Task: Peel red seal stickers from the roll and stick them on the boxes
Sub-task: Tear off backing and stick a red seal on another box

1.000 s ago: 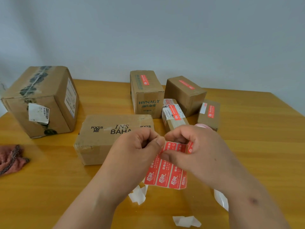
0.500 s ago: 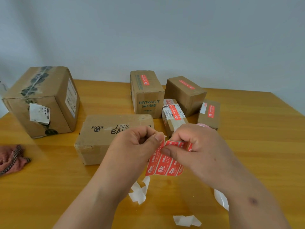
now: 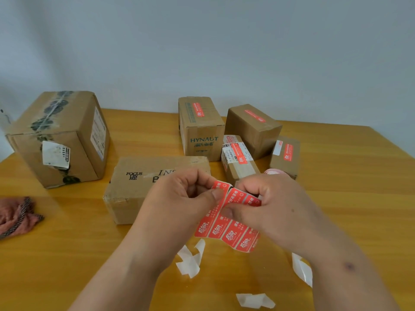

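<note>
A strip of red seal stickers (image 3: 226,232) hangs between my hands above the table. My left hand (image 3: 188,196) pinches the top corner of the leftmost sticker with thumb and forefinger. My right hand (image 3: 276,205) grips the strip's upper right part, thumb on its front. The roll (image 3: 272,171) peeks out pink behind my right hand. A flat brown box (image 3: 134,187) printed "FOCUS ON ME" lies just behind my left hand, no red sticker showing on it. Several smaller boxes behind carry red stickers, among them the HYNAUT box (image 3: 202,129).
A large taped carton (image 3: 60,135) stands at the left. A reddish cloth (image 3: 15,216) lies at the left edge. White backing scraps (image 3: 190,259) lie on the wooden table (image 3: 67,254) below my hands, another scrap (image 3: 254,300) nearer me. A wall closes the far side.
The sticker strip's top left corner has come up and apart between my thumbs; the strip hangs lower and more spread than half a second ago. Both hands stay in place.
</note>
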{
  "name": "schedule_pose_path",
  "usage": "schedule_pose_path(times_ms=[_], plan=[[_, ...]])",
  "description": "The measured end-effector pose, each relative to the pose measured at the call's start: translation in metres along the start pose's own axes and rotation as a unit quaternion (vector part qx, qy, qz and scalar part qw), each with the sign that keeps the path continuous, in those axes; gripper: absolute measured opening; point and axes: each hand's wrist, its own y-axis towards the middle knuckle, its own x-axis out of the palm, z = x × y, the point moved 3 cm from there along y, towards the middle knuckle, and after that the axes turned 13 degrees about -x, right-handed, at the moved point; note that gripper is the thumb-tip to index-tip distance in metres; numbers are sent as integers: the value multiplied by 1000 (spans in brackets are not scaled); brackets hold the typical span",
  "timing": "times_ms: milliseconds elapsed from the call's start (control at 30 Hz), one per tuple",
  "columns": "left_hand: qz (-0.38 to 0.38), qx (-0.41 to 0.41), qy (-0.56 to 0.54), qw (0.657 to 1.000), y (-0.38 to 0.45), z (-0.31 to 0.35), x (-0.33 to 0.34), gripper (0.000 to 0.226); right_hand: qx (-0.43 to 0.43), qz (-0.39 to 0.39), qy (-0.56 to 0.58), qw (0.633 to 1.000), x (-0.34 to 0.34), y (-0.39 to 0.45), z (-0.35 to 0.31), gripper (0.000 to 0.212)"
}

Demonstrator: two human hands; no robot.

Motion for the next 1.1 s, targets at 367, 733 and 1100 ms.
schedule_pose_path(times_ms=[367, 733, 1100], plan=[[19, 0, -21, 1000, 0, -3, 1, 22, 29, 14, -53, 998, 1, -2, -4, 25], [-4, 5, 38, 999, 1, -6, -1, 10, 42, -16, -39, 998, 5, -2, -2, 22], [37, 9, -18, 999, 4, -9, 1, 5, -83, 38, -237, 967, 5, -1, -13, 44]])
